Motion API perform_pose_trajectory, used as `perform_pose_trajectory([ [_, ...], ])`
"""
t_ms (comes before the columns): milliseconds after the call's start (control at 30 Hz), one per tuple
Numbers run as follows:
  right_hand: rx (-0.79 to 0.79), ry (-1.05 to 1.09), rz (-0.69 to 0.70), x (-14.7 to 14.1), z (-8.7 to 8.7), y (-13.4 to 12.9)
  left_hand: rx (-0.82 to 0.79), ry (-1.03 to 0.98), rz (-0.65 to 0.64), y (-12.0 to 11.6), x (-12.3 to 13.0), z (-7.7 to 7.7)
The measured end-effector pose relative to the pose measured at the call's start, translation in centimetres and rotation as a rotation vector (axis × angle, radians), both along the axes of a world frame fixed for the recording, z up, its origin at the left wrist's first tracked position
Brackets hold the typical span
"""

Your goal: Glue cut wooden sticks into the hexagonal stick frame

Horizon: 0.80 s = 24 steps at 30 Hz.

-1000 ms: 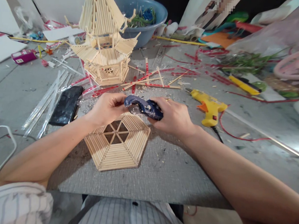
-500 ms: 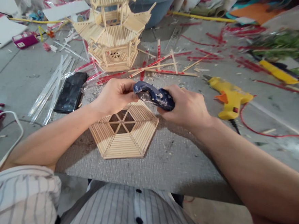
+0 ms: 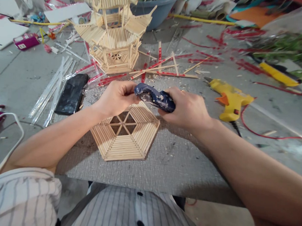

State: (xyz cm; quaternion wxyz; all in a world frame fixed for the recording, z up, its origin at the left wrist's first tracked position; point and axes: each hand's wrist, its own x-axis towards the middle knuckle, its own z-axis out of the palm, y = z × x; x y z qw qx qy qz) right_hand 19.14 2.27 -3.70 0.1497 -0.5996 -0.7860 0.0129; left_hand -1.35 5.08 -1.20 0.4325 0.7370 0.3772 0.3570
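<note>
My right hand (image 3: 186, 107) is wrapped round a dark blue hand tool (image 3: 154, 96) smeared with whitish residue. At the tool's left end, my left hand (image 3: 118, 98) is pinched; whatever lies between its fingertips is too small to make out. Below both hands, a flat hexagonal panel of thin wooden sticks (image 3: 125, 145) lies on the table, with an open, spoked centre. Part of its upper left edge is hidden by my left hand and wrist. Beyond my hands stands a tiered wooden stick model (image 3: 116, 38) with flared roofs.
A black phone (image 3: 71, 93) and clear strips (image 3: 50, 88) lie at the left. Red-marked sticks (image 3: 166, 72) are scattered past my hands. A yellow glue gun (image 3: 229, 98) with a red cord rests at the right. A blue basin (image 3: 159, 10) stands at the back.
The view has shifted very slightly. Both hands and the blue tool keep nearly the same place above the panel.
</note>
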Motion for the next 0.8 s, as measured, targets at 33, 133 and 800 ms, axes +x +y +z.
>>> perform_pose_trajectory([
  [33,0.006,-0.005,-0.002,0.03,-0.05,0.02,-0.002,-0.001,0.005,0.01,0.02,0.0],
  [133,0.021,-0.013,-0.01,0.16,-0.3,0.12,-0.015,0.011,0.033,0.03,0.1,0.04],
  [800,0.176,0.06,0.077,0.11,-0.79,0.47,-0.003,-0.003,0.013,0.46,-0.25,0.12],
])
